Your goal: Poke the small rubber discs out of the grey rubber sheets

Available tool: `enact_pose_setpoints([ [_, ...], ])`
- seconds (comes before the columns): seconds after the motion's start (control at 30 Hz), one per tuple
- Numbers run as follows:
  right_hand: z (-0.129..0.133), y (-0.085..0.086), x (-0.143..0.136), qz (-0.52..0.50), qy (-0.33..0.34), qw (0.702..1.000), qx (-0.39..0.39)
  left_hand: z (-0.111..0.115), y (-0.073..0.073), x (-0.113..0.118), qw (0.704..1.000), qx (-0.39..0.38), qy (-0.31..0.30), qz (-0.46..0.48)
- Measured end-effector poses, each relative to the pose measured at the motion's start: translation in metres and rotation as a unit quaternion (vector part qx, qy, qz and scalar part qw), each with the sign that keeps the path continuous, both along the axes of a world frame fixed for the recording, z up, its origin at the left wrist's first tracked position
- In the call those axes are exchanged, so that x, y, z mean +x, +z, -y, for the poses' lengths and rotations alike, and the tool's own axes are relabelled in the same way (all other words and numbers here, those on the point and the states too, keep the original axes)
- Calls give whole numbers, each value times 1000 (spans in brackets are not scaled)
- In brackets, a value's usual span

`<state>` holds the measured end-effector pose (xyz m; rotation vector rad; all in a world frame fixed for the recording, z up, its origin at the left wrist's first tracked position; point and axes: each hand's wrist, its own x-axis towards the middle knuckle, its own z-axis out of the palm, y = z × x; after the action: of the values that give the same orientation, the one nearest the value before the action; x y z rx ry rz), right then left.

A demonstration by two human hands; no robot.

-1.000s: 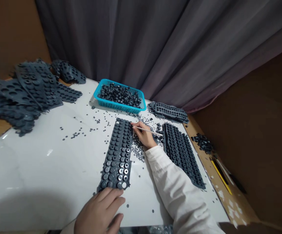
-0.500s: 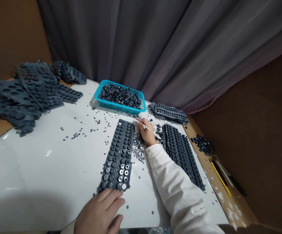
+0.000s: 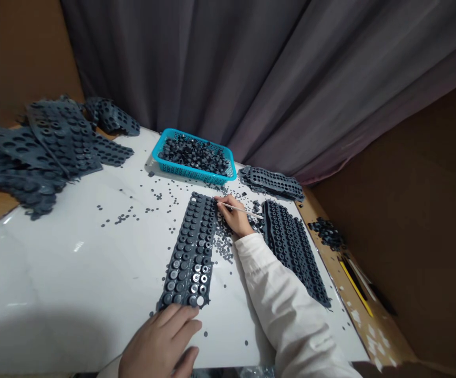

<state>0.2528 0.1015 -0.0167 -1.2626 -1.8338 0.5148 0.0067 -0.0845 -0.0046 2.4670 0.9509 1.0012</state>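
A long dark grey rubber sheet (image 3: 188,241) with rows of round raised knobs lies on the white tabletop in front of me. My left hand (image 3: 161,341) rests on its near end, fingers stretched out and pressing on the edge. At the far right corner of that sheet, my right hand (image 3: 234,214) pinches a thin white stick (image 3: 246,212); its tip is at the knobs, though I cannot tell whether it touches them. Many small dark discs (image 3: 223,245) are scattered beside the sheet under my right wrist.
A blue basket (image 3: 196,175) full of small dark pieces stands at the back. Perforated sheets (image 3: 58,142) are heaped at the left. More knobbed sheets (image 3: 297,252) and a stack of sheets (image 3: 271,182) lie to the right, near a yellow tool (image 3: 356,289) and dark scraps (image 3: 326,233).
My right hand has shifted slightly left with the white stick, onto the far right corner of the sheet. My left hand has stayed at the near end.
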Motion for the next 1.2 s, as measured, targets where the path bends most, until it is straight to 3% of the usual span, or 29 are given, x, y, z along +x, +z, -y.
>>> enact_pose_setpoints([
  [0.2, 0, -2, 2, 8, 11, 1000, 0, 0, 2, 0, 1000, -6, -5, 0],
  [0.37, -2, -2, 2, 89, -6, 996, 7, 0, 2, 0, 1000, -4, -3, -3],
  [0.57, -10, 0, 7, 113, -103, 988, 30, -2, 2, -1, 1000, -1, -1, -1],
  [0.7, -1, 17, 1, 81, -169, 978, 87, 1, 3, 0, 1000, -2, 4, 6],
  [0.83, 39, 49, -25, 7, -164, 978, 128, 11, -8, 5, 998, -5, 25, 61],
  [0.97, 104, 68, -51, -29, -97, 995, 12, 22, -22, 3, 994, -12, 29, 109],
  [1.1, 164, 55, -64, -54, 30, 998, -22, 22, -25, -4, 997, -8, 10, 71],
  [1.2, 189, 38, -65, -43, 94, 995, -4, 19, -22, -7, 999, 11, 5, 41],
])
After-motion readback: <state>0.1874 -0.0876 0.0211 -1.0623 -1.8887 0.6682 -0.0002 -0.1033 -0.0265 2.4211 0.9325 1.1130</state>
